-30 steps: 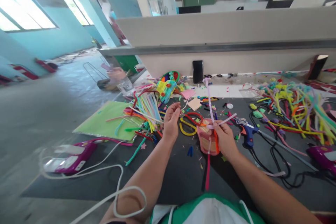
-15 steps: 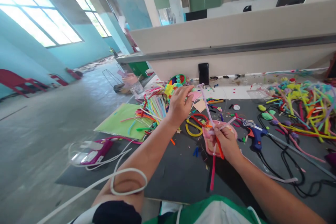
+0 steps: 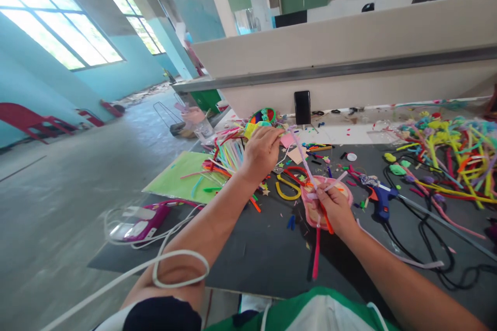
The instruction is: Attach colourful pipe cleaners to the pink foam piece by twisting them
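My right hand is closed around a bundle of pipe cleaners. A long lavender pipe cleaner slants up and left from it, and a short pale one crosses it. Below the fingers hang an orange pipe cleaner and a pink stick-like piece. Near the lavender one's upper end is my left hand, its fingers bent together. What they hold, if anything, I cannot make out. Under my right hand lies a pink-edged, shallow dish-like item, partly covered. Scissors with red and yellow handles lie to its left.
A blue glue gun with black cables lies right, before a pile of colourful pipe cleaners. At left are a green sheet, more pipe cleaners and a purple power strip. White cable loops over my left forearm. A phone leans against the partition.
My left hand has shifted slightly left and down, away from the partition. The lavender pipe cleaner's upper end leans a little further left. My right hand keeps its grip.
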Action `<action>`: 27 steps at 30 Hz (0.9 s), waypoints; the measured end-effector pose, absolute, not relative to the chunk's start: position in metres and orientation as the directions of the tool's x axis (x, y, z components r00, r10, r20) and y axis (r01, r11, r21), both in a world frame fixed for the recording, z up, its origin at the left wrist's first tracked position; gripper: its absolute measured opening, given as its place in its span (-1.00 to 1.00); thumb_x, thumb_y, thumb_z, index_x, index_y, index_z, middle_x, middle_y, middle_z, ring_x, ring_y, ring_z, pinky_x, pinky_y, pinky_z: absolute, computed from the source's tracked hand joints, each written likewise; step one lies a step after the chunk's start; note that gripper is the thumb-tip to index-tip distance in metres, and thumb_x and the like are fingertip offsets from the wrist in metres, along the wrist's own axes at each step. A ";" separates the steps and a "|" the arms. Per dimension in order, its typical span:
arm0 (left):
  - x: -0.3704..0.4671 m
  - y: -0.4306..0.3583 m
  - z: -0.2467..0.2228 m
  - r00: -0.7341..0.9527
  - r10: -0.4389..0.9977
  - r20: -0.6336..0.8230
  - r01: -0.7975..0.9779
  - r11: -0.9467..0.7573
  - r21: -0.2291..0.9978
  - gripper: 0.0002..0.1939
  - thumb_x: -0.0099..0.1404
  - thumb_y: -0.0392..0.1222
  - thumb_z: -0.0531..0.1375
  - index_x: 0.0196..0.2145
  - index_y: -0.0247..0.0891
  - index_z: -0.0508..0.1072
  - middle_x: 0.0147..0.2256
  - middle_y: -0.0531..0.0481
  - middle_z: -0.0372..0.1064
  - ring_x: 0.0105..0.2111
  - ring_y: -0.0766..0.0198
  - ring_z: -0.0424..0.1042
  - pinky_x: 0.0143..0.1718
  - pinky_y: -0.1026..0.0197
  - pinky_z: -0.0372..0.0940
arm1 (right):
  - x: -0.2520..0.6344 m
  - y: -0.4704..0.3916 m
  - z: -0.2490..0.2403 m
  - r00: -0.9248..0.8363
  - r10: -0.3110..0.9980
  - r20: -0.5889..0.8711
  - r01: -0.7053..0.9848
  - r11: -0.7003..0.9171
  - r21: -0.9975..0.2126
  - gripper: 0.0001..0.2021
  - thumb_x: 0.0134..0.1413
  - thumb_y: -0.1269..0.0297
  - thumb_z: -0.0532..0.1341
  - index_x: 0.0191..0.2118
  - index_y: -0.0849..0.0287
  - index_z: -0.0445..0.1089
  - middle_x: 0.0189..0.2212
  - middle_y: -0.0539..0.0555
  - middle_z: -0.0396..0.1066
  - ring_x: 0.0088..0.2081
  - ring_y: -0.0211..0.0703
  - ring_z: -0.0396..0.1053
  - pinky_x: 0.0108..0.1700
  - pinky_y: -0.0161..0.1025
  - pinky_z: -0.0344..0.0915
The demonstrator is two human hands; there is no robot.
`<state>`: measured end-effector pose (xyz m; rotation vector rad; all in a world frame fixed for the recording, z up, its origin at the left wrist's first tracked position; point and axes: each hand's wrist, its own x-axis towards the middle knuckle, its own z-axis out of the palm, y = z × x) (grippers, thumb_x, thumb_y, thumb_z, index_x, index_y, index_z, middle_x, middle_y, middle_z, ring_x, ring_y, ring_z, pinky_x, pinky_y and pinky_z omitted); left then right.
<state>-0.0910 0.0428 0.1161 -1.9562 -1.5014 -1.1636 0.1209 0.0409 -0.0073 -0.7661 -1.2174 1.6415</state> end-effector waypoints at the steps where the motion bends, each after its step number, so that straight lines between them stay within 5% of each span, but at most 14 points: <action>1: -0.091 0.042 0.116 0.074 0.581 0.811 0.933 -0.328 0.150 -0.77 0.32 -0.27 0.07 -0.15 -0.27 0.48 -0.20 -0.11 0.47 -0.13 0.20 0.39 -0.02 0.11 0.27 | 0.121 0.041 -0.008 -0.384 0.923 0.030 -0.312 -0.099 -0.945 -0.67 -0.09 -0.01 0.33 -0.44 0.20 0.41 -0.60 0.00 0.38 -0.59 -0.31 0.28 -0.53 -0.34 0.19; 16: -0.095 0.043 0.108 0.075 0.552 0.830 0.939 -0.318 0.126 -0.84 0.30 -0.30 0.11 -0.26 -0.29 0.50 -0.27 -0.10 0.49 -0.21 0.21 0.43 -0.10 0.14 0.32 | 0.122 0.041 -0.007 -0.431 0.902 -0.033 -0.297 -0.176 -0.938 -0.63 -0.12 -0.05 0.33 -0.44 0.20 0.37 -0.70 -0.05 0.27 -0.66 -0.38 0.14 -0.62 -0.40 0.00; 23: -0.081 0.045 0.123 0.022 0.606 0.795 0.902 -0.355 0.246 -0.61 0.27 -0.28 0.17 0.07 -0.31 0.37 -0.12 -0.14 0.46 -0.24 0.29 0.45 -0.13 0.21 0.34 | 0.120 0.040 -0.014 -0.448 0.894 0.010 -0.301 -0.140 -0.943 -0.67 -0.04 -0.01 0.30 -0.44 0.19 0.37 -0.67 -0.04 0.31 -0.65 -0.35 0.21 -0.61 -0.38 0.07; 27: -0.078 0.051 0.131 0.030 0.638 0.769 0.867 -0.399 0.297 -0.80 0.30 -0.29 0.14 -0.16 -0.29 0.51 -0.23 -0.09 0.51 -0.19 0.27 0.47 -0.11 0.23 0.33 | 0.123 0.039 -0.015 -0.546 0.838 0.007 -0.286 -0.179 -0.941 -0.71 0.00 0.04 0.29 -0.31 0.18 0.44 -0.55 0.02 0.42 -0.63 -0.30 0.29 -0.57 -0.32 0.20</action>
